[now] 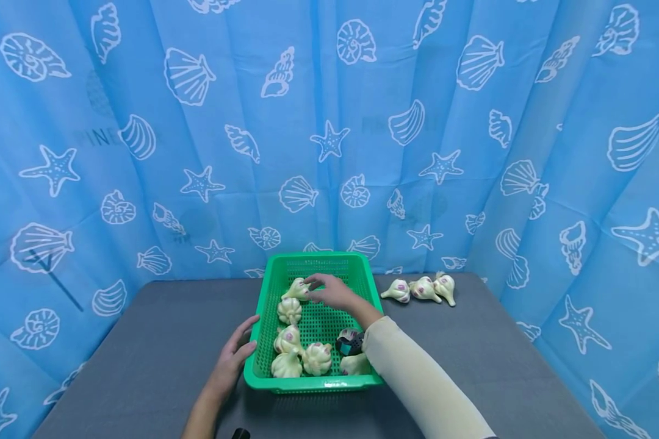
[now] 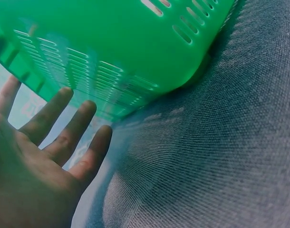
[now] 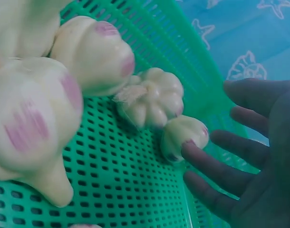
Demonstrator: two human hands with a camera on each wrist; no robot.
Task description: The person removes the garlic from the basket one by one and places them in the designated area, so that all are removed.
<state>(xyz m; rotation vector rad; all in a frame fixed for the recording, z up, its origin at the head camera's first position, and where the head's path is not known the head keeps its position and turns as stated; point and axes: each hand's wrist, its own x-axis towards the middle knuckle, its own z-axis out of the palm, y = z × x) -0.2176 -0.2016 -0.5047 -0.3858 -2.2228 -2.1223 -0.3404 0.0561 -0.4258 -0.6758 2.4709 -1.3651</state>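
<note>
My left hand (image 1: pixel 230 360), fingers spread, flanked the green basket (image 1: pixel 307 383); inside, my right hand (image 1: pixel 336 293), fingers loosely outstretched, was right at the farthest garlic bulb (image 1: pixel 295 290)!

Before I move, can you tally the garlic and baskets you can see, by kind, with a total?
Garlic: 10 (7 in the basket, 3 on the table)
Basket: 1
Total: 11 in sight; the right sleeve could hide more.
</note>
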